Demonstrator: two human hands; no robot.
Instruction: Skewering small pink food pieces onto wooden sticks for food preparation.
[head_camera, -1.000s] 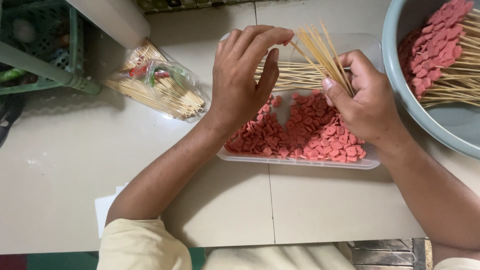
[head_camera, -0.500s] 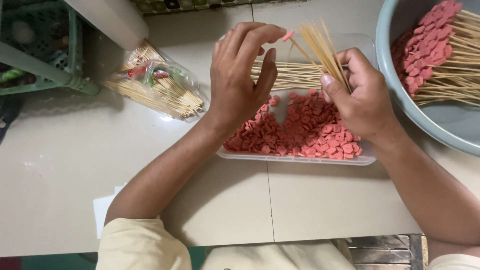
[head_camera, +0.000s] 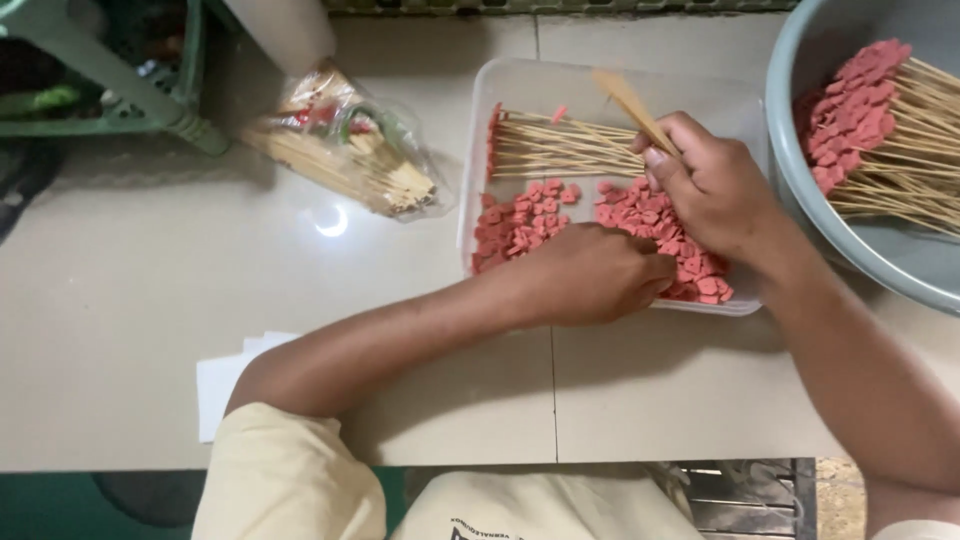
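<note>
Right hand (head_camera: 715, 190) grips a bundle of bamboo skewers (head_camera: 630, 103), sticking up at eleven o'clock over the clear plastic tray (head_camera: 520, 82). Left hand (head_camera: 590, 272) curls down onto the pink heart-shaped slices (head_camera: 520, 220) inside. At three o'clock, a grey basin (head_camera: 800, 190) holds loaded skewers (head_camera: 880, 120); at nine o'clock, a bagged skewer pack (head_camera: 345, 150) lies on pale tiled floor (head_camera: 150, 300).

One head-worn view only, looking steeply down from close above the tray (head_camera: 520, 80). Tray just right of centre, near the top edge; bowl (head_camera: 800, 180) cut off right of it, green crate (head_camera: 150, 115) far left, lap below.
</note>
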